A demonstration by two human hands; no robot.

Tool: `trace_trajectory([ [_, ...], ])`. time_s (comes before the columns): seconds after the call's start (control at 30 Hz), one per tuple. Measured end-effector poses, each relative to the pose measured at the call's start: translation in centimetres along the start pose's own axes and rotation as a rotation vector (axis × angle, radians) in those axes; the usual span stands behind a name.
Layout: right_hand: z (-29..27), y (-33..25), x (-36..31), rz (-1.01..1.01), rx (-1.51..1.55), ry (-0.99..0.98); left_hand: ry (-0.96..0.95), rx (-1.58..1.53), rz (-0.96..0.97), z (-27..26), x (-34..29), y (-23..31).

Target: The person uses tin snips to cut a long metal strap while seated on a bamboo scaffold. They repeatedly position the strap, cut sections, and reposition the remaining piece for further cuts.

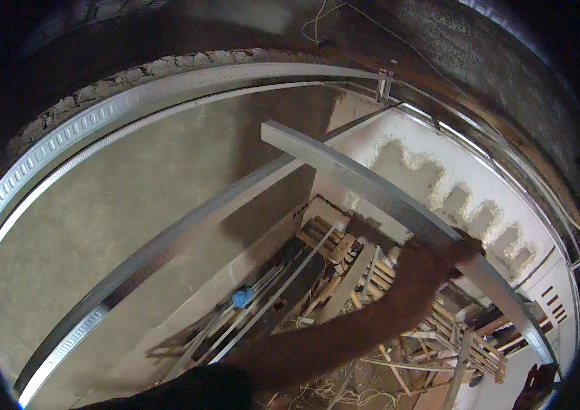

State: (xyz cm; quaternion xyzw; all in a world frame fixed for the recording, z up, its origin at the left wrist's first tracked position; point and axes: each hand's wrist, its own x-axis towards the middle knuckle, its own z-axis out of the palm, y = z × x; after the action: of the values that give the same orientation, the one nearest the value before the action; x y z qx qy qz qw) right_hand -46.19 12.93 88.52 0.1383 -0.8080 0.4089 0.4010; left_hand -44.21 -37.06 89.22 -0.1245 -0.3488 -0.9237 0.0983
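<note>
My left arm reaches in from the lower left, and my left hand [443,254] is closed around a long grey metal channel [372,184]. The channel runs slantwise from upper middle to lower right; its far end passes over a second long metal profile [187,232], and whether they touch I cannot tell. Near the channel's close end, at the lower right rim, a dark shape looks like my right hand [536,386]. Its fingers are lost in shadow, so its grip is unclear.
Metal rails [98,119] curve along the top of the plastered wall [119,198]. A patchy white wall [399,143] stands on the right. Far below lie wooden pallets [464,345], loose planks, metal strips [273,301], a blue object [242,296] and tangled cord [355,396]. A wire [399,37] hangs overhead.
</note>
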Motion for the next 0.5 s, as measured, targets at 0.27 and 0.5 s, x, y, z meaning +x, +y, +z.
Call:
trace_trajectory([
  [0.27, 5.3, -1.0, 2.2, 0.476, 0.639, 0.296, -0.002, 0.296, 0.438, -8.6, 3.5, 8.9],
  [0.5, 7.8, -4.4, 2.5, 0.472, 0.912, 0.434, 0.062, 0.221, 0.472, -19.3, 0.4, 20.3],
])
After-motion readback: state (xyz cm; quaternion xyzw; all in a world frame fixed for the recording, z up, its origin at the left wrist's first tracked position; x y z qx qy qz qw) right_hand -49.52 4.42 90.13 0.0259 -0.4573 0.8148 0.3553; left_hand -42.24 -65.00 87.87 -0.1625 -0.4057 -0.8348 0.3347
